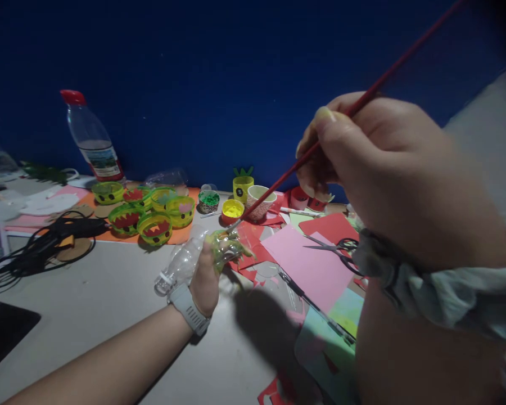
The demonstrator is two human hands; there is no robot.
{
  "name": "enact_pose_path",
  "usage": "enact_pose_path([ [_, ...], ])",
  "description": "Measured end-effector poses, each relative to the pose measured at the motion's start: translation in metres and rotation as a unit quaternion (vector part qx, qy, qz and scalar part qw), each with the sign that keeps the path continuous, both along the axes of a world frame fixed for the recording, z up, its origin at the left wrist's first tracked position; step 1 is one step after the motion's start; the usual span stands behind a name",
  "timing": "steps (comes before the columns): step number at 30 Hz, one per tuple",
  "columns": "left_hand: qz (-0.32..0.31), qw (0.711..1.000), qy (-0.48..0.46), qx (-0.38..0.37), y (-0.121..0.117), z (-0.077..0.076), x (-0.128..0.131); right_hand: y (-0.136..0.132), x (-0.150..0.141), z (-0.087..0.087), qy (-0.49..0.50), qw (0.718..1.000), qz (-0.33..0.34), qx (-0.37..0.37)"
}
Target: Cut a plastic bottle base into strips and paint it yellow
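One bare right hand (375, 140) pinches a red brush (287, 174) while the left hand (206, 278) grips yellow-smeared clear plastic (227, 247), nearer than a small cup (226, 220).

A deep blue wall (194, 67) stands beyond the left hand (206, 278) and the right hand (379, 146). Beneath them, the pale grey table (118, 304) reaches back towards it. Light here is dim; a dark shadow (263, 320) falls just right of the left hand, and a grey surface (491, 121) shows behind the right.
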State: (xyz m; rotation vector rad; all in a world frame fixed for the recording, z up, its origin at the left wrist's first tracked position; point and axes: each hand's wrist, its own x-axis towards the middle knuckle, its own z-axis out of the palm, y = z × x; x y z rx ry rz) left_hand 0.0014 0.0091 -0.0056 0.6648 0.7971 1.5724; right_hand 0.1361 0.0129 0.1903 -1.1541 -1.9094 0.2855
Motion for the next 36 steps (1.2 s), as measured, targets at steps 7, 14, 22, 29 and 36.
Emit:
enact_pose_path([
  [7,0.014,0.999,-0.031,-0.030,0.004,-0.004,0.000,-0.001,0.006,-0.001,-0.026,1.000,0.011,0.009],
  [14,0.008,0.998,-0.051,-0.031,0.002,-0.002,0.000,0.000,0.010,-0.005,-0.003,1.000,-0.002,0.001],
  [22,-0.006,0.998,-0.048,-0.026,0.003,-0.005,-0.001,-0.001,0.009,-0.002,-0.001,1.000,0.001,-0.025],
  [29,0.010,0.996,-0.062,-0.062,0.004,0.000,0.001,0.000,0.014,-0.001,-0.052,0.998,0.030,-0.029],
  [36,0.011,0.994,-0.079,-0.068,0.003,0.003,0.001,-0.002,0.015,0.000,-0.057,0.997,0.055,-0.021],
])
